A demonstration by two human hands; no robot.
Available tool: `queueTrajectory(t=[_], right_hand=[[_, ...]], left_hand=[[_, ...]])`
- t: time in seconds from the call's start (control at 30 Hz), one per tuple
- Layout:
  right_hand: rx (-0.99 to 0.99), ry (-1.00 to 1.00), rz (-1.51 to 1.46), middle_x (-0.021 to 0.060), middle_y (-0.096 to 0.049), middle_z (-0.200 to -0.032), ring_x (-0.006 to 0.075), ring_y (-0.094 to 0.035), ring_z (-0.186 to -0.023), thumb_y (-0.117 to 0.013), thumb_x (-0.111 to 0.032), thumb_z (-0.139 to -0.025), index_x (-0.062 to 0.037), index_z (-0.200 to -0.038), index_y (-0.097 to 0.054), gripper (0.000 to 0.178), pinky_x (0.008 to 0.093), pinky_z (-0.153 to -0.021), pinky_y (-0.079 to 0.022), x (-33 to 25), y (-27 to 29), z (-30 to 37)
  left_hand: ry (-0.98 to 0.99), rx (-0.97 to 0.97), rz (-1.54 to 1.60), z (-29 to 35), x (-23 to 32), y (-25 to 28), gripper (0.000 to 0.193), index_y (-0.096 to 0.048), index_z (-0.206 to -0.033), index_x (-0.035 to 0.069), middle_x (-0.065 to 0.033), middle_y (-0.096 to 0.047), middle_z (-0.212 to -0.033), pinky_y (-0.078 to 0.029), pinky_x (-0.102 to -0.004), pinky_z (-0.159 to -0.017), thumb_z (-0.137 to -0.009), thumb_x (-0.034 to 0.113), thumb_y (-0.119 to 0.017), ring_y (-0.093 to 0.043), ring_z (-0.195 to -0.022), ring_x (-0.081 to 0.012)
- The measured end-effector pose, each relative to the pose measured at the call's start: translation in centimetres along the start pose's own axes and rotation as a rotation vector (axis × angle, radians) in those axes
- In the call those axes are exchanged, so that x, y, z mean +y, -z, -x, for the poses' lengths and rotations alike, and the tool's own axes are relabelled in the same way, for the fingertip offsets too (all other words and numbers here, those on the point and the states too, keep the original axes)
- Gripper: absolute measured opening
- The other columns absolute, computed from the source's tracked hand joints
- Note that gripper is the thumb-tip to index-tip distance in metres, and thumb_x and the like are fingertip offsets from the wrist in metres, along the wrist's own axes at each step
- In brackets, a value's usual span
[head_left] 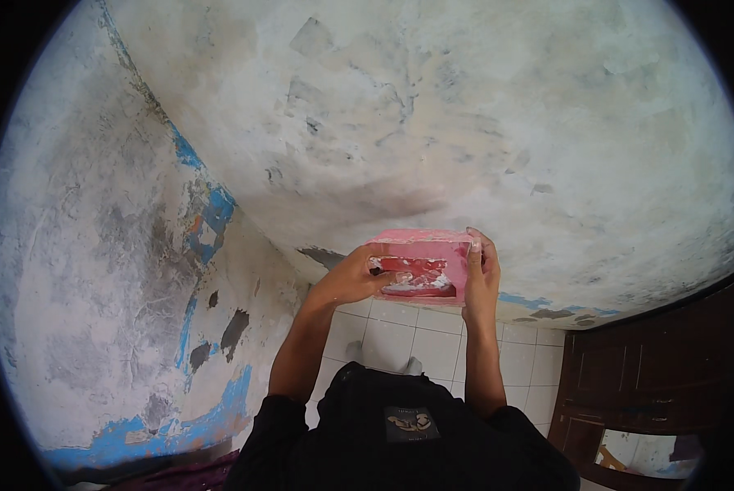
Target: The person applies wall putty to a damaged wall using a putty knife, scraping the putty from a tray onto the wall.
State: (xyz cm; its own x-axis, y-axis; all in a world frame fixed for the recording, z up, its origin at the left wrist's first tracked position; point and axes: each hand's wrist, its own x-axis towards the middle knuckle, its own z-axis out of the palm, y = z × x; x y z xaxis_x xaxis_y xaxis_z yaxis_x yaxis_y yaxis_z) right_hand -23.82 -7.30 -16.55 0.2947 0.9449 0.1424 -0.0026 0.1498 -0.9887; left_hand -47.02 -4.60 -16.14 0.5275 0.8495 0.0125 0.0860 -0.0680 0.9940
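Note:
A pink box-shaped container [459, 270], its open side facing me, is held up in front of the wall between my two hands. White smears mark its rim, and a red flat piece [416, 267] streaked with white shows inside; I cannot make out its kind. My left hand [352, 277] grips the container's left end, its thumb reaching over the opening by the red piece. Around the right end my right hand [482, 274] is closed, with the thumb on the near side. Some fingers of both hands are hidden behind the container.
Ahead stands a patchy off-white wall [465, 147]; another wall [113, 270] with peeling blue paint meets it in a corner at left. Pale floor tiles [432, 344] lie below. A dark brown wooden cabinet [629, 368] with a mirror-like panel [641, 452] is at right.

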Motion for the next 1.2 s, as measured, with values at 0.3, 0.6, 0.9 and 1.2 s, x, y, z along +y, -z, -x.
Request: queueTrajectory(t=[0.3,0.6,0.9,1.2], right_hand=[[0.053,0.079,0.048,0.0112,-0.061,-0.12,0.0187,-0.054,-0.106,-0.059,-0.035,-0.101,-0.0017,-0.127,-0.059,0.042,0.0333,-0.097,-0.042,0.3,0.4,-0.3],[0.146,0.195,0.192,0.0141,-0.056,-0.125,0.0247,-0.051,-0.116,-0.064,-0.031,-0.097,-0.0023,-0.126,-0.058,0.041,0.0369,-0.101,-0.04,-1.7,-0.9,1.0],[0.205,0.311,0.288,0.0127,-0.056,-0.125,0.0219,-0.055,-0.114,-0.06,-0.027,-0.101,0.0008,-0.128,-0.056,0.04,0.0351,-0.1,-0.042,-1.1,-1.2,1.5],[0.241,0.315,0.25,0.0128,-0.056,-0.125,0.0219,-0.055,-0.114,-0.059,-0.026,-0.101,0.0017,-0.127,-0.057,0.038,0.0345,-0.101,-0.042,-1.9,-1.1,1.7]], left_hand=[[0.006,0.204,-0.282,1.4,3.4,1.3,0.026,-0.07,-0.114,0.0,-0.0119,-0.072,-0.083,-0.05,-0.0313,-0.069,-0.089,0.006,-0.068,-0.063,-0.074,-0.0146],[-0.168,0.506,-0.73,1.7,2.5,-2.9,0.022,-0.073,-0.103,0.003,-0.0211,-0.07,-0.088,-0.052,-0.0427,-0.071,-0.083,0.002,-0.063,-0.067,-0.081,-0.0403],[-0.091,0.467,-0.712,0.3,-0.1,-3.0,0.023,-0.073,-0.102,0.005,-0.0228,-0.068,-0.084,-0.052,-0.0476,-0.071,-0.08,0.006,-0.064,-0.066,-0.081,-0.0422],[-0.07,0.412,-0.536,0.9,0.9,-2.9,0.024,-0.072,-0.103,0.004,-0.026,-0.064,-0.079,-0.05,-0.0444,-0.065,-0.08,0.008,-0.065,-0.063,-0.075,-0.0451]])
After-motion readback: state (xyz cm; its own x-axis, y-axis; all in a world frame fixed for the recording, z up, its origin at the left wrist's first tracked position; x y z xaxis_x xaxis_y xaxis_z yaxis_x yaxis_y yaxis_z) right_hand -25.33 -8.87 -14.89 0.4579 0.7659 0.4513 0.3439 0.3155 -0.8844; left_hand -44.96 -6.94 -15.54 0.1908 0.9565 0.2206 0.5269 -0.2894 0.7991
